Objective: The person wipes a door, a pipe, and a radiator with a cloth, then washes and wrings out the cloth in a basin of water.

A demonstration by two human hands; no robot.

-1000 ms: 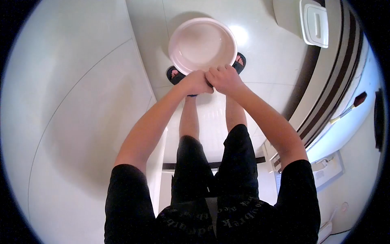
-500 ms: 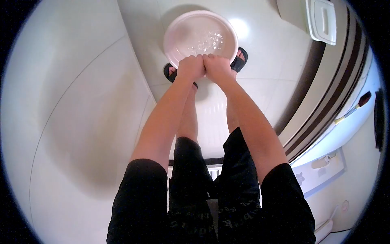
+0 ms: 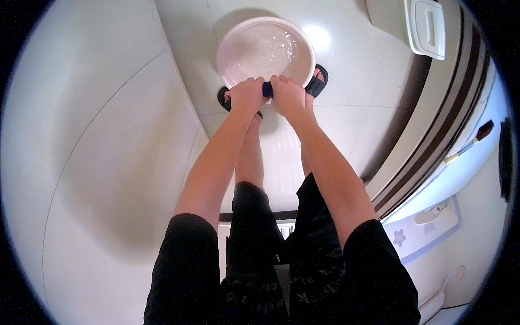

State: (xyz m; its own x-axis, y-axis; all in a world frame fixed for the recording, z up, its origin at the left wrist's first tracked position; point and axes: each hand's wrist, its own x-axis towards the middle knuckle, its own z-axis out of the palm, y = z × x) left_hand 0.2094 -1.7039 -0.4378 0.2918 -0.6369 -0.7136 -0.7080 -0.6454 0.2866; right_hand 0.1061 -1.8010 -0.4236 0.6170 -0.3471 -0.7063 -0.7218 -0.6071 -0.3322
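My left hand (image 3: pixel 248 96) and my right hand (image 3: pixel 288 96) are side by side in fists, over the near rim of a pale pink basin (image 3: pixel 232 60). A short dark blue stretch of what looks like cloth (image 3: pixel 267 90) spans the gap between them, with both fists wrapped around it. The rest of it is hidden inside the fingers. Rippled, glinting water (image 3: pixel 279 47) lies in the basin, which rests on the tiled floor between my feet.
Black sandals (image 3: pixel 318 82) are on my feet, close to the basin. A white lidded bin (image 3: pixel 428 30) stands at the upper right. Along the right edge lies a brush (image 3: pixel 472 142) on a pale surface. A pale wall (image 3: pixel 119 141) rises on the left.
My fists, pressed together before, have moved slightly apart, so the dark blue cloth now shows between them. The view has shifted a little.
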